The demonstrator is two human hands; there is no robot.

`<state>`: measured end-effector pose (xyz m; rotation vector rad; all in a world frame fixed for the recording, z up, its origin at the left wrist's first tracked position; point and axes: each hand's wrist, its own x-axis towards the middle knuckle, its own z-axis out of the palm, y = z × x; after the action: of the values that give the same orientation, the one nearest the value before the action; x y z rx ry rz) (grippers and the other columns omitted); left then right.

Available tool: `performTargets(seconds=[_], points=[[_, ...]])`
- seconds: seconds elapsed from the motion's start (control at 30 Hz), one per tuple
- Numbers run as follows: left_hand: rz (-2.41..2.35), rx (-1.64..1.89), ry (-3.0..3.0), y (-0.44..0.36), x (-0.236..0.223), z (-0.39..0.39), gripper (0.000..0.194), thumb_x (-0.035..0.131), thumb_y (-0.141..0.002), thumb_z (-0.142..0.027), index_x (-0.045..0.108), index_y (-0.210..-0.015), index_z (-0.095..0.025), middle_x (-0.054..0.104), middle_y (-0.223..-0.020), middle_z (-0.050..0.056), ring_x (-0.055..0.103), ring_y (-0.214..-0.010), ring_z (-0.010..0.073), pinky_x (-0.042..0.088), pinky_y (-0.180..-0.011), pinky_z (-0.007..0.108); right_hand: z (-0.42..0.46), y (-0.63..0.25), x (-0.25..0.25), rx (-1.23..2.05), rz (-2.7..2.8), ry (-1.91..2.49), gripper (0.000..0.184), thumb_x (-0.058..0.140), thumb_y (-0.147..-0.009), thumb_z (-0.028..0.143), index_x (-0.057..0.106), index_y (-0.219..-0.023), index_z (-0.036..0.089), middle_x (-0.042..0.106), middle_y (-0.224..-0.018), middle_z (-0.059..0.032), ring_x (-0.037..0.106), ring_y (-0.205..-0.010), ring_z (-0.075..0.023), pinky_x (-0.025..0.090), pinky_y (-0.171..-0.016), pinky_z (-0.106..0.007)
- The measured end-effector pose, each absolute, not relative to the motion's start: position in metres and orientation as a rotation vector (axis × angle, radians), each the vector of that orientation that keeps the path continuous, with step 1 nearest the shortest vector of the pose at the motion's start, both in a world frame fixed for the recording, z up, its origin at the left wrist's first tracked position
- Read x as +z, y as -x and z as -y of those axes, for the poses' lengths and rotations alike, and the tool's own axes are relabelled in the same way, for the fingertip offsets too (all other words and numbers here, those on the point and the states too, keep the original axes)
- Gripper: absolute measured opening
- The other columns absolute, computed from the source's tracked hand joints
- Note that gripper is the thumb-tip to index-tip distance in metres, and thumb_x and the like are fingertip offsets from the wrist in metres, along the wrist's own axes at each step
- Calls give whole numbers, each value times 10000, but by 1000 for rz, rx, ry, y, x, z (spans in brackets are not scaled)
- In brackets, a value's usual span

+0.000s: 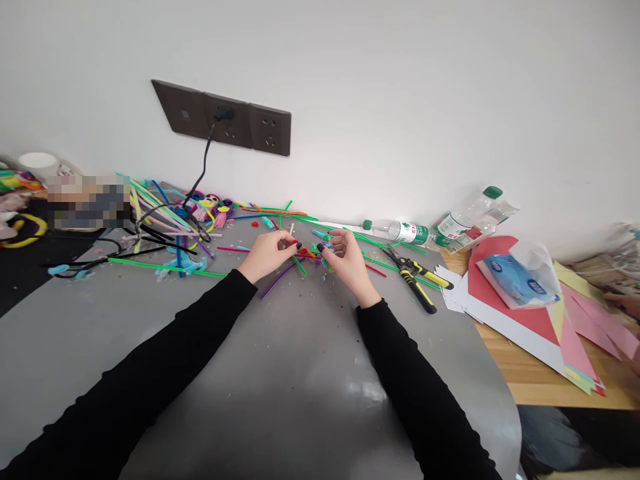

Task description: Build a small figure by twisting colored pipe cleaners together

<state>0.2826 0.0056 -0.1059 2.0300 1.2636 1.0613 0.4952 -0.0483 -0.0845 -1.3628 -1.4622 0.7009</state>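
Both my hands are close together over a scatter of pipe cleaners near the back of the grey table mat. My left hand [269, 255] is closed, thumb against fingertips, with a bit of red pipe cleaner [295, 244] showing at the pinch. My right hand [346, 259] has its fingers curled, thumb toward the index finger; whatever lies between them is too small to make out. A purple pipe cleaner [277, 281] and a red pipe cleaner [375, 271] stick out around the hands. Small coloured scraps lie beneath the fingers.
Yellow-black pliers [419, 293] lie right of my hands. Bottles [400, 231] rest along the wall. A tissue pack [520, 277] sits on coloured paper [505, 327]. At left are pipe cleaner bundles [163, 207], small figures [213, 205] and a black cord [204, 167] from the socket.
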Motion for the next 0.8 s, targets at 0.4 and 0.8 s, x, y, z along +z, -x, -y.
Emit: performTargets(seconds=[0.4, 0.8], points=[[-827, 959, -1827, -296, -84, 15, 486, 606, -929, -595, 674, -1161, -173, 746, -1091, 120, 721, -942, 246, 586, -732, 339, 43, -493, -90, 1007, 1277, 1005, 534, 728, -856, 570, 531, -1230, 244, 734, -1148, -101, 719, -959, -207, 608, -827, -371], [-767, 842, -1636, -297, -83, 15, 501, 775, -805, -558, 612, -1076, -169, 737, -901, 75, 712, -735, 207, 587, -627, 338, 50, -488, -80, 1115, 1297, 948, 408, 690, -843, 416, 616, -1206, 244, 713, -1280, -110, 706, -1107, -251, 598, -926, -420]])
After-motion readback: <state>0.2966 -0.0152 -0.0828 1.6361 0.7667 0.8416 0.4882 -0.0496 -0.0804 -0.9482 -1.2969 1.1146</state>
